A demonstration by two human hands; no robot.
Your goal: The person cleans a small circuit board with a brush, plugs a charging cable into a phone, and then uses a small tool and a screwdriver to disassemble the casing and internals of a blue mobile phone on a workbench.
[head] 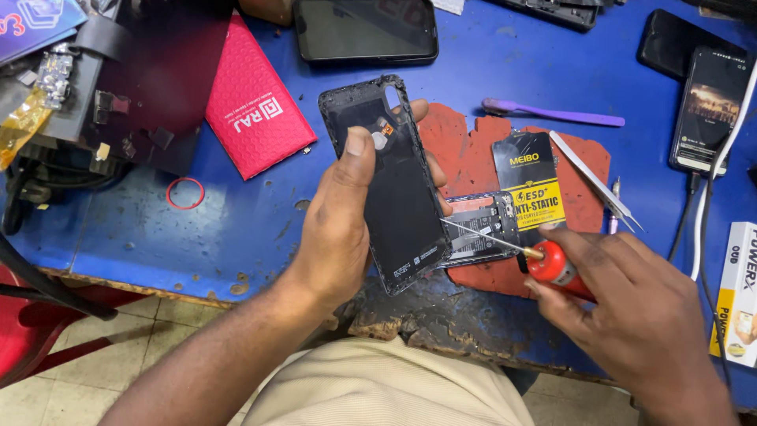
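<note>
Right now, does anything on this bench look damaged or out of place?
Yes. The blue table's front edge is badly worn, its coating chipped away near the person's lap. The red mat has ragged, torn edges. A small red ring lies loose on the table.

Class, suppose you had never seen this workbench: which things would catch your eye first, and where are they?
At centre, the left hand holds up a black plastic phone back cover, tilted, inner side showing. Lower right, the right hand grips a red-handled screwdriver, its thin shaft pointing at the cover's edge. A bright pink flat box lies upper left on the blue table.
</note>
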